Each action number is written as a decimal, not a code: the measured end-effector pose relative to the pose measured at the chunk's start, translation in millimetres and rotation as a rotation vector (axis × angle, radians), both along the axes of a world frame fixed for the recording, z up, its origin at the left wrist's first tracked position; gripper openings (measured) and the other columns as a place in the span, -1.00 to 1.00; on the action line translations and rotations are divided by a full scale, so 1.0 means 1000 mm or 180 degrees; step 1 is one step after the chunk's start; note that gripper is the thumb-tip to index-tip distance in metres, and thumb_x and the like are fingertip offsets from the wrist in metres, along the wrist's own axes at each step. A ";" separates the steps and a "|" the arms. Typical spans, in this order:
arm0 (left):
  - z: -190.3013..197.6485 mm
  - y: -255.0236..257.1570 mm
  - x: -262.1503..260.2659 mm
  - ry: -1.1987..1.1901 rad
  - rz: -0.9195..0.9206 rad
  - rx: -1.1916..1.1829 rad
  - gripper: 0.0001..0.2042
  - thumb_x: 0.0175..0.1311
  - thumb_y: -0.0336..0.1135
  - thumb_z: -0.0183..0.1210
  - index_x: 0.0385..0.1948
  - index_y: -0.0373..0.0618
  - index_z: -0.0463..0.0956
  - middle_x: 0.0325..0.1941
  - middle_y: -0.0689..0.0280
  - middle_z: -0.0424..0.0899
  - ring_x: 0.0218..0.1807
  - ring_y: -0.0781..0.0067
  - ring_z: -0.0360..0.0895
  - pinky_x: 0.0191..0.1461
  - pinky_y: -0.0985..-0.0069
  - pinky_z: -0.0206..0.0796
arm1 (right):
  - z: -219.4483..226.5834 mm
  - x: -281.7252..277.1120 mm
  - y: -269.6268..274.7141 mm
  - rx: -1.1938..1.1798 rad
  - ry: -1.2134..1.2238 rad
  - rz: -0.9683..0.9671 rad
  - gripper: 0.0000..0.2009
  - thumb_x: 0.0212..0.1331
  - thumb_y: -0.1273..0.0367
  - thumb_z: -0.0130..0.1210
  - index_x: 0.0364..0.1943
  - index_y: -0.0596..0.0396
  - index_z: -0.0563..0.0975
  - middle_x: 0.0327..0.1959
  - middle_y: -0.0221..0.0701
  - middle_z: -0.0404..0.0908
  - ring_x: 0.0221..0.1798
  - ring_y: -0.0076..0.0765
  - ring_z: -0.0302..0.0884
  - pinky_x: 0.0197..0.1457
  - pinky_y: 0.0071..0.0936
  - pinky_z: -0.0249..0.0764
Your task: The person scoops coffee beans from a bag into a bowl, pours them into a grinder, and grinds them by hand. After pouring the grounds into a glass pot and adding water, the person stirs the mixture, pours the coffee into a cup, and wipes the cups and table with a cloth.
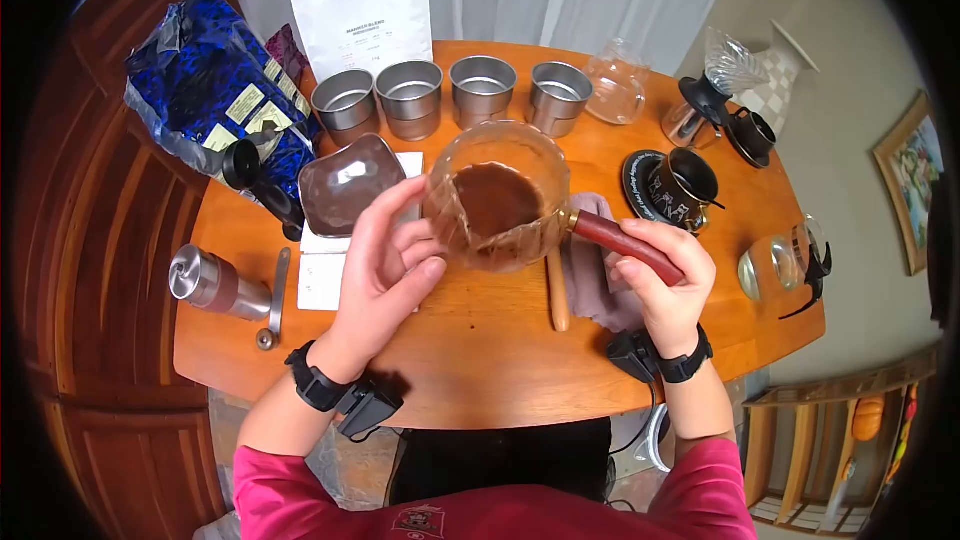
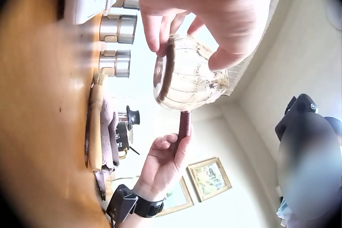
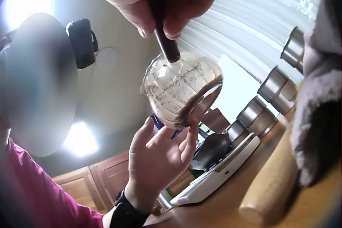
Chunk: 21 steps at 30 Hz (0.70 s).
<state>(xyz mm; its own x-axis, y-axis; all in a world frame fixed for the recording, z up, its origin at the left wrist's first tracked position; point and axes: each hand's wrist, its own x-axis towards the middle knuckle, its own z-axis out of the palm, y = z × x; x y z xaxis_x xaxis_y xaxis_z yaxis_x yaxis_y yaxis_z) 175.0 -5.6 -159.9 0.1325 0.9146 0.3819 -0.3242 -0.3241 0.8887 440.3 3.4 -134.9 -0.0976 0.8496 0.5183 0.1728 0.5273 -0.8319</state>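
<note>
Head view: glass pot (image 1: 498,198) of brown liquid, raised above table (image 1: 470,380); right hand (image 1: 672,285) pinching its handle (image 1: 630,244), left hand (image 1: 378,255) open, fingertips touching its side. Beyond pot: four metal cups (image 1: 409,100), white bag (image 1: 358,15). Left of pot: dark dish (image 1: 350,185) on white slab (image 1: 320,282). Just right: towel (image 1: 597,275). Brush (image 1: 557,290), partly hidden by pot.
</note>
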 end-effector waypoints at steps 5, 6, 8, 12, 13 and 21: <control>-0.002 -0.001 0.000 0.0100 -0.0266 -0.0395 -0.41 0.12 -0.61 0.05 0.22 -0.20 0.04 0.18 0.24 0.21 0.02 0.51 0.37 0.06 0.57 0.26 | 0.005 0.011 0.000 -0.0317 0.0411 0.0403 -0.75 -0.08 0.57 0.19 -0.22 0.26 0.57 -0.32 -0.31 0.61 -0.37 -0.52 0.54 -0.26 -0.64 0.44; -0.004 -0.001 0.000 0.0091 -0.0212 -0.0311 -0.42 0.12 -0.60 0.05 0.22 -0.20 0.04 0.17 0.24 0.21 0.01 0.51 0.37 0.05 0.58 0.26 | 0.006 0.013 0.000 -0.0502 0.0605 0.0597 -0.75 -0.08 0.58 0.18 -0.22 0.26 0.57 -0.32 -0.31 0.61 -0.39 -0.53 0.54 -0.28 -0.66 0.44; -0.006 -0.001 -0.002 -0.0041 -0.0136 -0.0161 -0.43 0.11 -0.58 0.05 0.20 -0.20 0.05 0.16 0.25 0.19 -0.02 0.53 0.37 0.03 0.60 0.25 | 0.002 0.012 0.003 -0.0417 0.0617 0.0676 -0.75 -0.07 0.57 0.19 -0.21 0.26 0.56 -0.32 -0.32 0.60 -0.43 -0.55 0.53 -0.33 -0.68 0.44; -0.002 -0.001 -0.001 -0.0026 0.0099 -0.0021 -0.44 0.13 -0.55 0.04 0.20 -0.20 0.06 0.18 0.24 0.19 0.01 0.47 0.38 0.06 0.57 0.25 | -0.005 0.005 0.006 0.0125 0.0270 0.0299 -0.73 -0.07 0.56 0.21 -0.21 0.28 0.56 -0.32 -0.32 0.59 -0.50 -0.58 0.50 -0.41 -0.70 0.42; -0.001 -0.002 -0.001 0.0025 0.0063 -0.0076 -0.45 0.14 -0.55 0.04 0.20 -0.21 0.06 0.17 0.23 0.20 0.00 0.46 0.40 0.06 0.56 0.25 | -0.004 0.003 0.005 0.0258 0.0134 0.0142 -0.74 -0.07 0.56 0.22 -0.21 0.28 0.55 -0.32 -0.31 0.59 -0.51 -0.59 0.49 -0.42 -0.71 0.41; -0.001 -0.001 0.000 0.0438 0.0373 -0.0059 -0.54 0.20 -0.51 0.03 0.16 -0.24 0.13 0.09 0.25 0.31 -0.09 0.54 0.42 0.00 0.60 0.24 | 0.000 0.007 0.003 -0.0310 0.0578 0.0407 -0.75 -0.05 0.54 0.22 -0.22 0.26 0.56 -0.35 -0.31 0.59 -0.49 -0.59 0.50 -0.43 -0.72 0.41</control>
<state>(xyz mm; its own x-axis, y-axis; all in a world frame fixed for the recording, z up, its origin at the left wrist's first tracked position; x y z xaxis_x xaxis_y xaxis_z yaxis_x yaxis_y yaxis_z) 174.9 -6.2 -161.3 0.0744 0.9336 0.3505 -0.1601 -0.3357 0.9283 446.9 6.2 -134.8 -0.1203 0.8832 0.4534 -0.0474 0.4511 -0.8912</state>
